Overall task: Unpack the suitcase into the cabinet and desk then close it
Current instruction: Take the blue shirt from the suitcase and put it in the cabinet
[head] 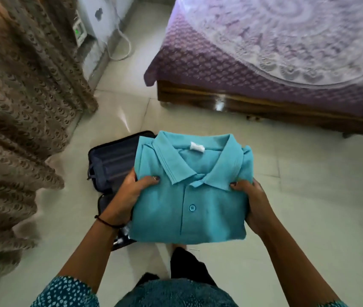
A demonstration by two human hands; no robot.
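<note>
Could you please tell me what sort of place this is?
Most likely a home bedroom: a wooden-framed bed with a purple patterned cover, a long brown curtain on the left, and an open suitcase lying on the tiled floor.

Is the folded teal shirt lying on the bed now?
No, the left hand and the right hand hold the teal shirt by its sides over the open suitcase, apart from the bed.

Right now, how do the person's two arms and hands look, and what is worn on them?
Both forearms are bare. The left hand has a thin black thread band at the wrist; the right hand shows none. Both thumbnails carry dark polish. The left sleeve is teal with small white print.
</note>
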